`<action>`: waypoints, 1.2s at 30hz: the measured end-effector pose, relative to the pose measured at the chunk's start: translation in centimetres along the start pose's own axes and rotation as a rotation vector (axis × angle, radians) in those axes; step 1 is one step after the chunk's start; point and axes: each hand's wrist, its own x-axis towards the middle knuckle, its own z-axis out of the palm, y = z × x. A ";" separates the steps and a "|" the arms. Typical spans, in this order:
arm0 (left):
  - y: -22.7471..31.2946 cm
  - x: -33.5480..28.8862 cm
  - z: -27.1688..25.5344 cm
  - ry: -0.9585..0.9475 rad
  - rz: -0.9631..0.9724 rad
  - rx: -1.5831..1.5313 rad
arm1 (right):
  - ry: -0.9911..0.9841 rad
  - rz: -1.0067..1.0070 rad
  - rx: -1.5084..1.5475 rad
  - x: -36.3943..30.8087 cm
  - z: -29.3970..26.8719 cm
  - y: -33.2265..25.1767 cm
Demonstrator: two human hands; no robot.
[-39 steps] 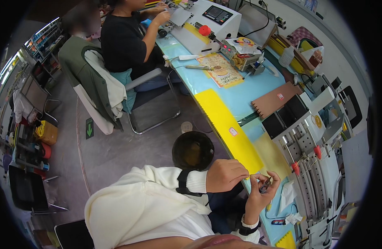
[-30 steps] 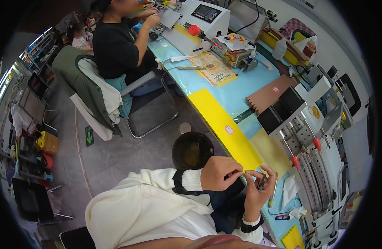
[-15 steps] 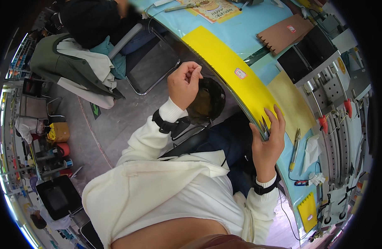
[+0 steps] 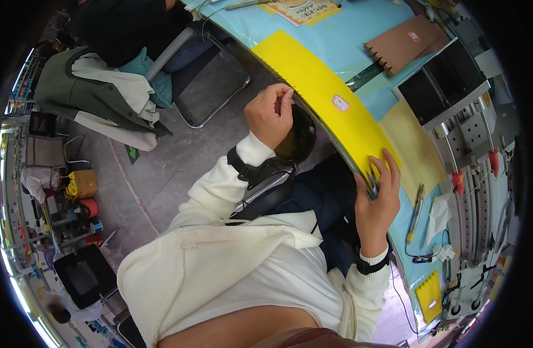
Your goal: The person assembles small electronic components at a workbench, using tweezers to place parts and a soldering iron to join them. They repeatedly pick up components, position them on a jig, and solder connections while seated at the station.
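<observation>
My left hand (image 4: pixel 270 116) hangs near the table edge beside the long yellow sheet (image 4: pixel 324 87), thumb and fingers pinched together. Whatever is in that pinch is too small to make out. A row of small notches runs along the sheet's near edge, and a red-and-white label sits at its middle. At the sheet's right end is my right hand (image 4: pixel 378 206), holding small pointed snips (image 4: pixel 373 178) whose blades show between thumb and fingers. Their handles are hidden in the palm.
On the blue-covered table (image 4: pixel 313 52) lie brown notched sheets (image 4: pixel 405 46), a black open box (image 4: pixel 440 84), a pen-like tool (image 4: pixel 416 216), white tissue (image 4: pixel 437 219) and a small yellow notched piece (image 4: pixel 430 297). Another person (image 4: pixel 127 26) sits at far left, by a jacket-draped chair (image 4: pixel 98 98).
My left hand has moved right and slightly up, closer to the yellow sheet's notched edge. The right hand has barely shifted, still with the snips. The whole view has shifted slightly.
</observation>
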 end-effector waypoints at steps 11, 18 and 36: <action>0.4 0.5 -0.2 0.001 0.079 0.117 | 0.008 -0.003 0.010 0.0 0.0 -0.1; 2.0 1.0 -0.6 -0.051 0.151 0.306 | 0.010 -0.003 0.026 0.0 0.0 -0.1; 2.0 0.7 -2.3 -0.128 -0.002 0.150 | 0.012 -0.003 0.041 0.0 -0.2 0.1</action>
